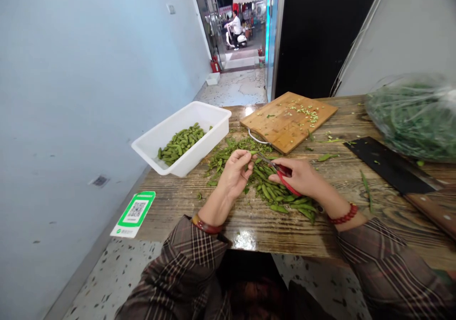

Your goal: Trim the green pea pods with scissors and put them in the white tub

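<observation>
In the head view, the left hand (235,172) pinches what looks like a green edamame pod (253,153) at its fingertips, while the right hand (301,175) grips red-handled scissors (289,185), tips at that pod. Below them, a heap of pods (274,191) lies on the wooden counter (285,237). At far left stands a white plastic tub (203,156) holding more pods; at far right lie a bamboo cutting board (278,125) and, nearer, a cleaver (388,165). The step in hand appears to be trimming the pod's end; the next move calls for closing the blades clear of the fingertips.
</observation>
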The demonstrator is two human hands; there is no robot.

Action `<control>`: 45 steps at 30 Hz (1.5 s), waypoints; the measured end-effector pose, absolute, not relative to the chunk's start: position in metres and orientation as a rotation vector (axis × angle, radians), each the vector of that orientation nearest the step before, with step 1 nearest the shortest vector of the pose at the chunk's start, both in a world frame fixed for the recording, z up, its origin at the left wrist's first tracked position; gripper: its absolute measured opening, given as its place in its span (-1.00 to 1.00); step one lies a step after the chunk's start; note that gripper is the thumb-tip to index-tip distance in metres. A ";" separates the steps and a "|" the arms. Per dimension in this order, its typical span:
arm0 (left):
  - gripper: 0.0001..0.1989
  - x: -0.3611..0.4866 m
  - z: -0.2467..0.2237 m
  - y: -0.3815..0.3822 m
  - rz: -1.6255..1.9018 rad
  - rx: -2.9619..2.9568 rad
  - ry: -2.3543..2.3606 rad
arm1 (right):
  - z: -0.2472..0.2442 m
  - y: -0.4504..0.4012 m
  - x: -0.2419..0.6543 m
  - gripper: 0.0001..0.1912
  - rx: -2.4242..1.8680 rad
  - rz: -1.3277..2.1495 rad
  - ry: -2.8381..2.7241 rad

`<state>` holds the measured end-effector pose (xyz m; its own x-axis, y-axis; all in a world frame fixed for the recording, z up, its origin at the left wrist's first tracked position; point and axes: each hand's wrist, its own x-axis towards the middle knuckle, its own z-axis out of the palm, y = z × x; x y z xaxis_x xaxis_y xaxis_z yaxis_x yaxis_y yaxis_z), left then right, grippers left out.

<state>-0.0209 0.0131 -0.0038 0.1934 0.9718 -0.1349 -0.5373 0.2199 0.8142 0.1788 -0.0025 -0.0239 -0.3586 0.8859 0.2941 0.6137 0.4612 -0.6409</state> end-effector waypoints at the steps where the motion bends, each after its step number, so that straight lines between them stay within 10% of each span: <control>1: -0.67 -0.019 -0.005 0.012 1.168 0.724 0.759 | -0.023 -0.003 0.178 -0.59 -1.235 0.568 -2.081; 27: -0.77 -0.026 -0.001 0.021 1.090 0.787 0.794 | -0.024 0.002 0.185 -0.55 -1.269 0.545 -1.821; 37: -0.85 -0.030 -0.017 0.024 0.730 2.122 1.203 | -0.015 -0.002 0.185 -0.56 -1.254 0.492 -1.861; 45: -0.96 -0.034 -0.012 0.027 0.929 2.010 1.212 | -0.015 -0.002 0.185 -0.53 -1.274 0.487 -1.872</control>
